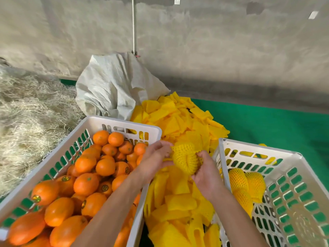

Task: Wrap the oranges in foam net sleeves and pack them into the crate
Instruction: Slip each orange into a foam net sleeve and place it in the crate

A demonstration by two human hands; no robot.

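Note:
A white crate [122, 122] on the left is full of bare oranges [85, 182]. Between the crates lies a heap of flat yellow foam net sleeves [178, 120]. Above that heap both hands hold one orange covered in a yellow net sleeve [185, 155]. My left hand [156, 159] pinches the sleeve's left edge. My right hand [204, 173] cups the wrapped orange from below and the right, fingers curled round it. The white crate [258, 146] on the right holds three sleeved oranges [245, 184] near its left wall.
A crumpled white woven sack [114, 90] lies behind the left crate. Dry straw [30, 107] covers the floor at left. Green matting [276, 125] lies under the crates. A grey wall rises behind, with a thin white pipe [133, 24].

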